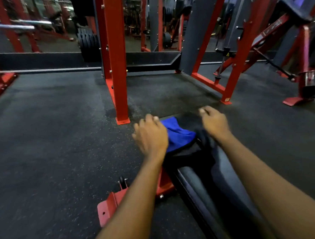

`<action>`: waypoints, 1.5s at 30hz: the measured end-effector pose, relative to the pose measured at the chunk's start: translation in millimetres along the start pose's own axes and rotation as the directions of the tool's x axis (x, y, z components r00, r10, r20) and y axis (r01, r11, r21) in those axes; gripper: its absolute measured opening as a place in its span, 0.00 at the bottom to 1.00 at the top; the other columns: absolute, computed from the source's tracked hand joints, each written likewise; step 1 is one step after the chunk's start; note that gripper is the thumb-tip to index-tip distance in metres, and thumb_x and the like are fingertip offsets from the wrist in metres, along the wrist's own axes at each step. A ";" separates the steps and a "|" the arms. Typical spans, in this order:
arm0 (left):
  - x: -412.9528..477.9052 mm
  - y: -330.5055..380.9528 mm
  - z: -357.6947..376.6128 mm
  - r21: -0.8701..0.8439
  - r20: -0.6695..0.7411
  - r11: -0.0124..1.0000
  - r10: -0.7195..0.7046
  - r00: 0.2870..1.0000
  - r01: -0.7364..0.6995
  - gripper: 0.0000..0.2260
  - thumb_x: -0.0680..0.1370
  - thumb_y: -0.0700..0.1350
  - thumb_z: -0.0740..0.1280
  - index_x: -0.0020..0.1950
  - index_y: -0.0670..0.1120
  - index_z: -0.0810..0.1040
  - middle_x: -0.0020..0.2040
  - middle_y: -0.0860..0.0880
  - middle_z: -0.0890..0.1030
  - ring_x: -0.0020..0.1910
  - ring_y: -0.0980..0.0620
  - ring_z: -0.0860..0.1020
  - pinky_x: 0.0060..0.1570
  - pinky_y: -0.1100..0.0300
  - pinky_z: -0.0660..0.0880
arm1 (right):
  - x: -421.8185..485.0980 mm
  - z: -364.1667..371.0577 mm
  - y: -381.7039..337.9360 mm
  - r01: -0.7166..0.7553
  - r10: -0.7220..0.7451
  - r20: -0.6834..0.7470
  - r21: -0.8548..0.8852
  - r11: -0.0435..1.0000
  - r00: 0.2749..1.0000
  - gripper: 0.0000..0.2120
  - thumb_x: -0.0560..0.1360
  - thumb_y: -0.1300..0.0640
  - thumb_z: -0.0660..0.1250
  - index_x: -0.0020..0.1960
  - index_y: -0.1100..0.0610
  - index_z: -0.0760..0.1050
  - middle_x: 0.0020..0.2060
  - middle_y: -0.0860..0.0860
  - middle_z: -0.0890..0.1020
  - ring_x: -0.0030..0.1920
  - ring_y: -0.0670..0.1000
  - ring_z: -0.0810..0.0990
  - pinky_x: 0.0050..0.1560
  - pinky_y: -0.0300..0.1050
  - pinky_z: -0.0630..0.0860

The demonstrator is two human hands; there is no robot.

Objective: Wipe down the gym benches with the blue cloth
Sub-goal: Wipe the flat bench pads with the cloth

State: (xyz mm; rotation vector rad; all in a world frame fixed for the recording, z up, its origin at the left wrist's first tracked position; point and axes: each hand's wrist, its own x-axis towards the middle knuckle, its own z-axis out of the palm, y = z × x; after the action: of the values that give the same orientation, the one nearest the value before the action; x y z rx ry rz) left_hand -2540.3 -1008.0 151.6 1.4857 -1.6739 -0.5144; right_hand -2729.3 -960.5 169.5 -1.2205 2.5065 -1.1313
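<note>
Only one camera is in play, worn on the person's head and facing forward and steeply down along both forearms. The bench (213, 187) pad runs away from the lens from 5 o'clock toward the centre, very near at the bottom edge. The left hand (151, 135) and right hand (214, 121) sit close, just below mid-frame, the blue cloth (178, 133) between them. Farther off, a red rack upright (113, 42) rises toward 12 o'clock, and speckled rubber floor (50, 140) fills 9 o'clock. The wide lens bows posts near the edges.
</note>
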 end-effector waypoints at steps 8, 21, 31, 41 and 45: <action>-12.5 30.0 48.8 0.319 0.370 0.948 -0.117 0.922 -0.008 0.38 0.75 0.66 0.61 0.80 0.48 0.56 0.80 0.38 0.46 0.77 0.32 0.42 0.71 0.31 0.46 | 5.7 -22.7 85.4 -0.386 0.445 0.260 -0.249 0.888 0.857 0.31 0.85 0.44 0.47 0.75 0.68 0.63 0.75 0.65 0.63 0.76 0.62 0.61 0.76 0.52 0.57; 53.5 -12.8 54.1 0.189 0.401 0.968 0.075 0.913 -0.163 0.20 0.78 0.51 0.60 0.69 0.49 0.73 0.70 0.42 0.70 0.69 0.39 0.65 0.67 0.50 0.62 | 17.3 -9.5 105.0 -0.375 0.437 0.140 -0.325 0.868 0.889 0.34 0.83 0.41 0.42 0.75 0.64 0.65 0.73 0.65 0.67 0.73 0.64 0.66 0.74 0.60 0.62; 18.1 -32.7 35.5 0.057 0.435 0.889 0.387 0.813 -0.454 0.21 0.80 0.50 0.62 0.71 0.44 0.73 0.75 0.46 0.67 0.76 0.42 0.58 0.76 0.53 0.49 | 8.2 -14.6 94.1 -0.357 0.421 0.123 -0.351 0.865 0.898 0.32 0.83 0.42 0.42 0.75 0.62 0.66 0.73 0.64 0.67 0.73 0.63 0.68 0.73 0.58 0.63; 72.8 23.6 107.2 0.196 0.720 0.740 0.337 0.606 -0.644 0.29 0.76 0.61 0.49 0.75 0.53 0.65 0.75 0.46 0.66 0.75 0.42 0.60 0.73 0.45 0.58 | 10.9 -12.9 94.3 -0.360 0.428 0.098 -0.394 0.846 0.899 0.30 0.84 0.43 0.42 0.74 0.62 0.66 0.73 0.63 0.69 0.71 0.63 0.69 0.72 0.58 0.65; 74.2 58.2 132.2 0.174 0.736 0.710 0.367 0.569 -0.683 0.22 0.82 0.55 0.55 0.76 0.53 0.64 0.77 0.48 0.62 0.76 0.41 0.56 0.75 0.44 0.55 | 17.3 -7.3 101.6 -0.377 0.446 0.088 -0.403 0.834 0.891 0.31 0.83 0.43 0.43 0.73 0.63 0.68 0.72 0.64 0.69 0.71 0.63 0.69 0.71 0.58 0.64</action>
State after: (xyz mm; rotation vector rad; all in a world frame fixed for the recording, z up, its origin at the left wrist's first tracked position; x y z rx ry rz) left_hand -2677.7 -1093.9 141.4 0.9852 -2.8635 -0.3188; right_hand -2807.1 -929.2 109.2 -0.7296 2.7295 -0.4286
